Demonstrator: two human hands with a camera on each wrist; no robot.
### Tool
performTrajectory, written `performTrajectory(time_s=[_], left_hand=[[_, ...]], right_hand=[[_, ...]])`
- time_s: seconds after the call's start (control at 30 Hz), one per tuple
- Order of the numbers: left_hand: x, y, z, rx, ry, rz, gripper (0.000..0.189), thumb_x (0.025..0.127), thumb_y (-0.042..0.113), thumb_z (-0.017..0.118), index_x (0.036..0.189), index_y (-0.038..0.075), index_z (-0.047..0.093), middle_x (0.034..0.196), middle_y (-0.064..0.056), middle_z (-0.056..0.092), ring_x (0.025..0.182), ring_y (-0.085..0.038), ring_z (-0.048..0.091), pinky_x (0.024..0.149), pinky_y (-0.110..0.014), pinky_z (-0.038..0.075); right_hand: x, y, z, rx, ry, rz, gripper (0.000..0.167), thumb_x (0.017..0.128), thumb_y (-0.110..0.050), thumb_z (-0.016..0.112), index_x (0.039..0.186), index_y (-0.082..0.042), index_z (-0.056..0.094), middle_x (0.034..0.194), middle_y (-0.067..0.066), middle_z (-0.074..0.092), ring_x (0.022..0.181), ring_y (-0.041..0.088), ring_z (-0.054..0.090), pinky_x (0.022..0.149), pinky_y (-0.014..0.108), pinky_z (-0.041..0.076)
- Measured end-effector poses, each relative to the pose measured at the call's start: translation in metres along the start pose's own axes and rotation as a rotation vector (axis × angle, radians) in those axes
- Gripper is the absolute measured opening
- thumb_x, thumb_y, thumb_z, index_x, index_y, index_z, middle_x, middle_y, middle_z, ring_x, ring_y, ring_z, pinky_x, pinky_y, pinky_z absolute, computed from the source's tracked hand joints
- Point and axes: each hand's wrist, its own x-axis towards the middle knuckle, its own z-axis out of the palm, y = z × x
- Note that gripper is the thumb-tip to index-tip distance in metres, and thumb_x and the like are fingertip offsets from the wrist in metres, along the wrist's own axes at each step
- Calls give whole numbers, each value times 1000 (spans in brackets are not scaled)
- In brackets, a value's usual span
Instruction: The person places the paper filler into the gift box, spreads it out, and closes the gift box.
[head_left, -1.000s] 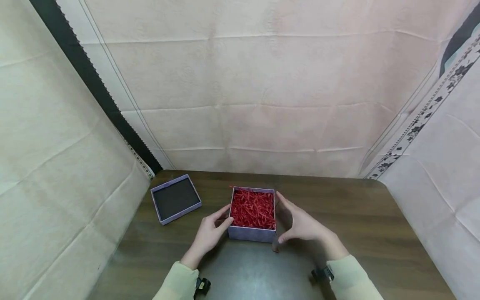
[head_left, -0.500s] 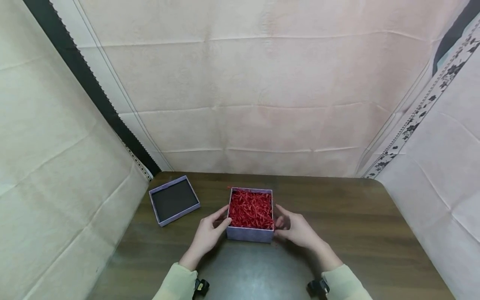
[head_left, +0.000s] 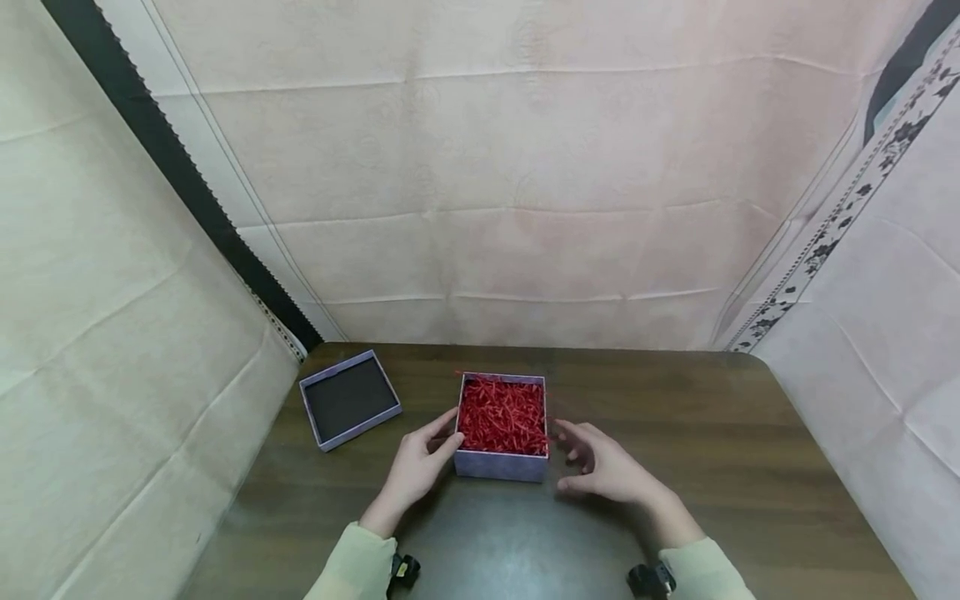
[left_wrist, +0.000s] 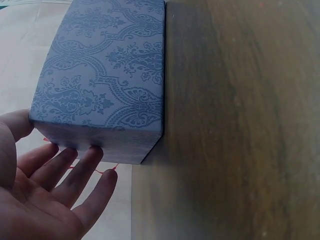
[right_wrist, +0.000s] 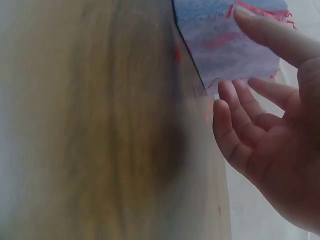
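An uncovered purple-blue patterned box [head_left: 500,467], filled with red paper shreds [head_left: 502,417], sits on the table. My left hand [head_left: 417,468] is at its left side. In the left wrist view, the loosely spread fingers [left_wrist: 80,175] touch the side wall, and the thumb is by the rim. My right hand [head_left: 603,467] hovers just right of the box, fingers loosely bent and thumb apart, with nothing visible in its grasp. In the right wrist view, stray red shreds [right_wrist: 260,9] hang over the box's edge behind the thumb.
The box lid [head_left: 351,400], dark inside and purple-rimmed, lies inside up at the back left of the brown wooden table [head_left: 675,400]. Pale cloth [head_left: 525,208] hangs behind the table and on both sides.
My right hand came in against the box's right side, then drew back a little to the right. A red shred near the box's front right corner is no longer visible there. My left hand stayed put.
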Motion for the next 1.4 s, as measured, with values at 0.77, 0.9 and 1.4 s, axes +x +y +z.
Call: performTrajectory(time_s=[0.77,0.9,1.4], left_hand=[[-1,3,0,-14,16,-15,48,105,26,73,151,13,64,138,-9,71,118,-24,72,99,-45,58],[0,2,0,-17,14,-12,48,105,26,73,151,13,64,137,-8,71,117,-24,72,99,-46,58],[0,2,1,-23,23,0,48,105,24,73,150,14,64,137,-7,71,117,-23,72,100,-49,57]], right_hand=[[34,-7,16,-112,21,83,127,72,-21,103,170,-6,25,142,6,66,128,26,64,112,54,49],[34,-6,10,-138,20,80,92,84,-16,94,159,2,45,117,-2,74,110,18,71,102,48,56],[40,-8,-3,-124,129,61,4,104,-20,74,102,-19,77,94,-13,73,89,10,71,81,34,59]])
